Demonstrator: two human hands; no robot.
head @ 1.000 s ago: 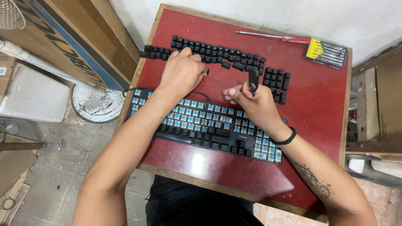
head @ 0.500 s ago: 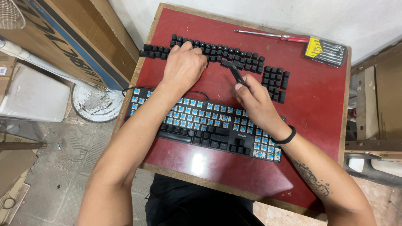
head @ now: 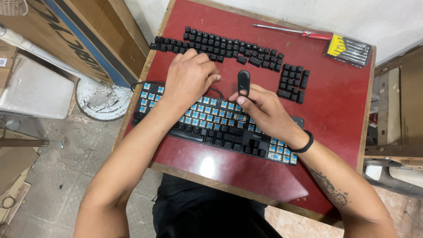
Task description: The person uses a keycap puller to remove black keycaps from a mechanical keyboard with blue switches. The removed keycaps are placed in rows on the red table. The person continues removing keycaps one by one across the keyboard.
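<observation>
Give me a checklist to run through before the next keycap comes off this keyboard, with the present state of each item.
1. Puller in hand: the right hand pinches the black oval loop-shaped keycap puller upright at its fingertips. Ok.
2. Keyboard steadied: the left hand lies over the upper edge of the black keyboard with exposed blue switches. Ok.
3. Puller seated on a cap: it is raised above the keyboard, off any key. Not ok.
4. Caps left to pull: black caps remain along the near rows. Ok.
5. Removed caps kept in order: rows of loose black keycaps lie on the red tabletop. Ok.
6. Puller empty of a cap: cannot tell.
</observation>
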